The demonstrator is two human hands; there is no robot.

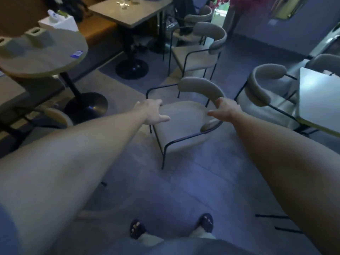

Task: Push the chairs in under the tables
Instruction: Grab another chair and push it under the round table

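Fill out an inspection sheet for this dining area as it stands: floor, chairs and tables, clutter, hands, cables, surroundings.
Surface: grey tiled floor, blurred.
Job's things: chair stands on open floor, under no table.
Clutter: blue card and pale blocks on the round table.
Hands: left hand holds the chair's arm rail; right hand grips its backrest end.
Cables: nothing seen.
Surroundings: more chairs beside a far table; another table at right.

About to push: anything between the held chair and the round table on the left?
Nothing visible on the floor between the beige black-framed chair and the round grey table; only its black pedestal base stands beneath.
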